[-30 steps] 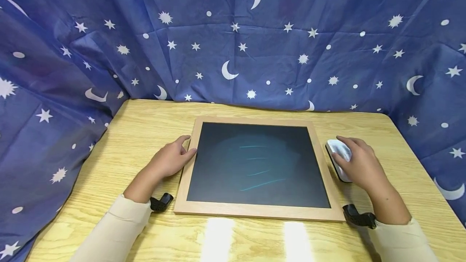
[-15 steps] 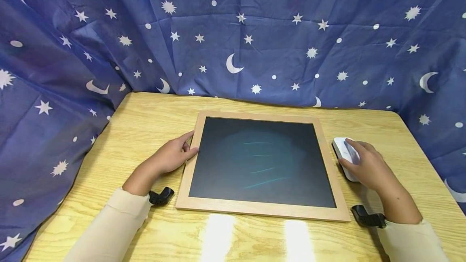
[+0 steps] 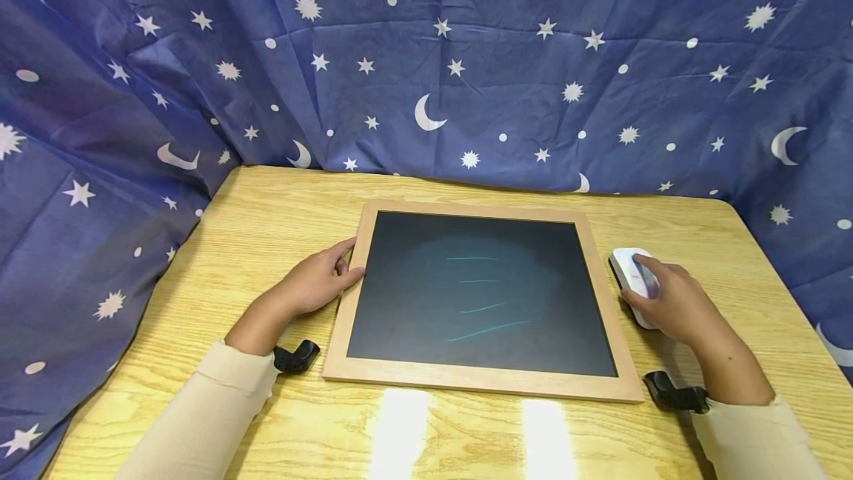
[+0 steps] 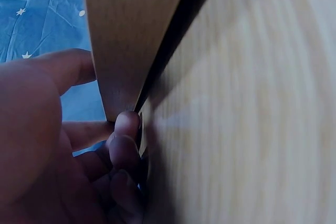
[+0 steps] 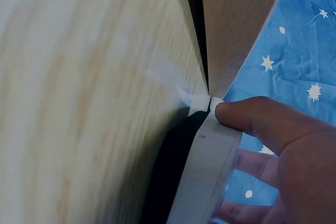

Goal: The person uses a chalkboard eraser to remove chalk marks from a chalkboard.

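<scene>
A blackboard [image 3: 413, 324] in a pale wooden frame lies on the table, with several thin teal lines drawn across its middle. At its left edge, my left hand [image 3: 312, 285] grips the frame, thumb on top; the left wrist view shows curled fingers [image 4: 126, 153] against the side of the wooden frame [image 4: 131, 24]. To the right of the board, my right hand [image 3: 681, 308] holds a white board eraser [image 3: 628, 272] with a black underside. In the right wrist view the thumb presses the near side of the eraser [image 5: 202, 166]; the other fingers are partly hidden behind it.
The wood-grain table [image 3: 293, 206] extends around the board, with two bright reflections near the front. A blue curtain [image 3: 373, 95] with white moons and stars hangs behind and along both sides. Each wrist wears a black camera mount [image 3: 296, 358].
The head view has tilted and shifted slightly. My left index finger has straightened along the frame edge, and my right fingers have settled round the eraser. Board and eraser stay about where they were.
</scene>
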Tool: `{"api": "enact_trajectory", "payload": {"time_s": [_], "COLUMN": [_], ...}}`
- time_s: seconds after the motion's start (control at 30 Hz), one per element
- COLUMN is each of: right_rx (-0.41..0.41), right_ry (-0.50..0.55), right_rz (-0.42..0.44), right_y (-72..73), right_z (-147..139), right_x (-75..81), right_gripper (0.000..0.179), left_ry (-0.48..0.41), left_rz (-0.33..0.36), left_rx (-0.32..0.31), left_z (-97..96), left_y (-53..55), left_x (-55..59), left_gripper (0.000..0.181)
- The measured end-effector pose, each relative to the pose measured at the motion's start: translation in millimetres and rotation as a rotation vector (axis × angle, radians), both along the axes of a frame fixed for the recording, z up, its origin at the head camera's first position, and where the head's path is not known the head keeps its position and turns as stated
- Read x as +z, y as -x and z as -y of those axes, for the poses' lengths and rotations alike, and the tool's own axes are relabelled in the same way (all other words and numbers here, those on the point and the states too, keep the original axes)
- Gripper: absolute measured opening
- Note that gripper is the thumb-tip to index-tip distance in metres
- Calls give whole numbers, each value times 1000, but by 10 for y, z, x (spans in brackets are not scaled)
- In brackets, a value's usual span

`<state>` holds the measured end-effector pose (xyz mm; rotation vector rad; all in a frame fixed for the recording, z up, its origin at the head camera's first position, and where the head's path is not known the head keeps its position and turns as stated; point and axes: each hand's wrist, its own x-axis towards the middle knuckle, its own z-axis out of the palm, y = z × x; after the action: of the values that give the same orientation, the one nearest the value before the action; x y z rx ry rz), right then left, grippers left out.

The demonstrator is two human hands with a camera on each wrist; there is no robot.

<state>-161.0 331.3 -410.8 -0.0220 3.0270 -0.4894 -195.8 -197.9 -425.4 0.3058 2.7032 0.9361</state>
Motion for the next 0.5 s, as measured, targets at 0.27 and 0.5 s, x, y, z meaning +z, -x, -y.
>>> {"api": "enact_trajectory", "payload": {"time_s": [0.27, 0.5], "right_rx": [14, 17], "right_ry": [10, -3], "right_rz": [3, -6], "right_y": [13, 12], "right_z": [-16, -20], "right_x": [5, -22], "right_gripper": [75, 78], "left_ry": [12, 24], "left_rz": [5, -1], "left_rx": [7, 11], "left_z": [-17, -18], "left_y": [-6, -7], "left_x": [22, 6], "left_gripper": [71, 72]}}
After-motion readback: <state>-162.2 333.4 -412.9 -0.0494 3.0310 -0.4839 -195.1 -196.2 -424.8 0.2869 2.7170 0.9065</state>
